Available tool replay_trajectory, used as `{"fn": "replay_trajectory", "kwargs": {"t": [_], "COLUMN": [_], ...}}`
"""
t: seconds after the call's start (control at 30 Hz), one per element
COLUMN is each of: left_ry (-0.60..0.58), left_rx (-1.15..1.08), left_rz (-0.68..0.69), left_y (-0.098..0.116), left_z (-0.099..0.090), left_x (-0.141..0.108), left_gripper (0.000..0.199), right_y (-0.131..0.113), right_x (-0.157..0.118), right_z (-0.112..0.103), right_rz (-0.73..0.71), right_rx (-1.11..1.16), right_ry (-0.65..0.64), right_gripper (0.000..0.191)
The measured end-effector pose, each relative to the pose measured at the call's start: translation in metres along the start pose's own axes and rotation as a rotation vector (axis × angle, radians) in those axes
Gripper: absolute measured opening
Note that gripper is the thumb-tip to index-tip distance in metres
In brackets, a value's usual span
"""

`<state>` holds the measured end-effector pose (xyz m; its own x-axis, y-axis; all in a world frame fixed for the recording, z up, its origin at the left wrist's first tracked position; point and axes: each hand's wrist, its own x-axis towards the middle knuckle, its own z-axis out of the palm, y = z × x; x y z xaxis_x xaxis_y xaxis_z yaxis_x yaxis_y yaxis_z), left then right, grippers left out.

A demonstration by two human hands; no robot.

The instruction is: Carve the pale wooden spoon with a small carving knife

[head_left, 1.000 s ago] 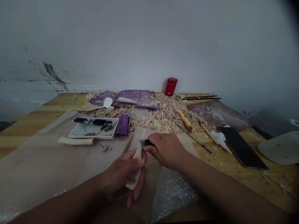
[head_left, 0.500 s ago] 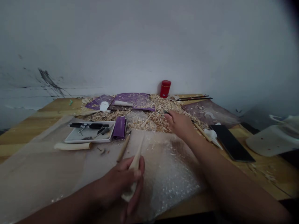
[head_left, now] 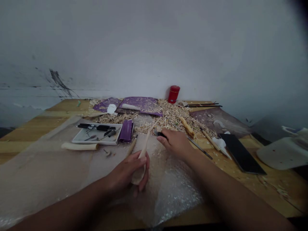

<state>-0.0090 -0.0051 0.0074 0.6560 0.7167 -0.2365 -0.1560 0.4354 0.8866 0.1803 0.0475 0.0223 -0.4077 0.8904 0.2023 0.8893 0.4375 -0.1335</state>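
Note:
My left hand (head_left: 130, 168) is closed around a pale wooden spoon (head_left: 145, 142). Its bowl lies within my fingers, and its thin handle points away towards the wood shavings (head_left: 170, 112). My right hand (head_left: 176, 142) is closed on a carving knife (head_left: 160, 133) with a dark handle; the short blade lies close to the spoon's handle. Whether blade and wood touch, I cannot tell. Beneath both hands spreads bubble wrap (head_left: 178, 195). A wooden-handled tool (head_left: 132, 146) lies just beyond my left hand.
A white tray (head_left: 74, 141) of tools and a purple packet (head_left: 126, 131) stand at the left, with a curved wooden piece (head_left: 80, 146) in front. At the right lie a metal tool (head_left: 201, 148), a black slab (head_left: 242, 154) and a white container (head_left: 276, 154). A red canister (head_left: 173, 94) stands by the wall.
My right hand has come back from the shavings towards the spoon, bringing the knife beside its handle. My left hand still holds the spoon. The view has shifted slightly.

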Motion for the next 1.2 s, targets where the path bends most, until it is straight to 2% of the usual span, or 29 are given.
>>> {"fn": "replay_trajectory", "kwargs": {"t": [0.07,0.13,0.23,0.37,0.47,0.53,0.6,0.67,0.77,0.9,1.0,1.13,1.2], "left_ry": [0.077,0.104,0.1,0.129,0.163,0.102,0.034,0.018,0.01,-0.023,-0.024,0.0,-0.014], "left_rx": [0.051,0.107,0.179,0.218,0.228,0.225,0.204,0.153,0.036,-0.072,-0.081,-0.057,-0.034], "left_rz": [0.005,-0.016,-0.077,-0.121,-0.128,-0.155,-0.177,-0.175,-0.128,-0.051,-0.051,-0.063,-0.087], "left_y": [0.0,0.0,-0.001,0.001,0.0,-0.003,-0.006,-0.008,-0.007,-0.003,-0.002,-0.001,-0.001], "left_z": [0.001,0.002,0.004,0.009,0.012,0.014,0.015,0.014,0.012,0.01,0.009,0.008,0.008], "left_x": [0.001,0.001,0.001,-0.001,-0.002,-0.004,-0.006,-0.006,-0.004,-0.001,0.0,-0.001,-0.002], "left_gripper": [0.016,0.015,0.018,0.017,0.015,0.016,0.018,0.018,0.016,0.016,0.015,0.014,0.014], "right_y": [-0.01,-0.02,-0.029,-0.028,-0.015,0.0,0.017,0.029,0.029,0.009,-0.004,-0.018,-0.022], "right_x": [-0.005,-0.01,-0.013,-0.008,0.001,0.007,0.012,0.013,0.011,0.004,-0.003,-0.011,-0.012], "right_z": [-0.003,-0.004,-0.004,-0.003,-0.004,-0.005,-0.006,-0.006,-0.002,0.003,0.001,-0.002,-0.002], "right_rz": [-0.096,-0.197,-0.225,-0.153,-0.104,0.03,0.223,0.282,0.175,0.027,-0.064,-0.229,-0.234], "right_rx": [0.007,-0.01,-0.068,-0.112,-0.129,-0.165,-0.219,-0.226,-0.16,-0.085,-0.026,0.021,-0.004], "right_ry": [0.016,-0.002,-0.025,-0.026,-0.035,-0.028,-0.001,0.022,-0.018,-0.035,0.0,-0.027,-0.034], "right_gripper": [0.045,0.045,0.047,0.049,0.05,0.051,0.052,0.052,0.05,0.045,0.044,0.045,0.045]}}
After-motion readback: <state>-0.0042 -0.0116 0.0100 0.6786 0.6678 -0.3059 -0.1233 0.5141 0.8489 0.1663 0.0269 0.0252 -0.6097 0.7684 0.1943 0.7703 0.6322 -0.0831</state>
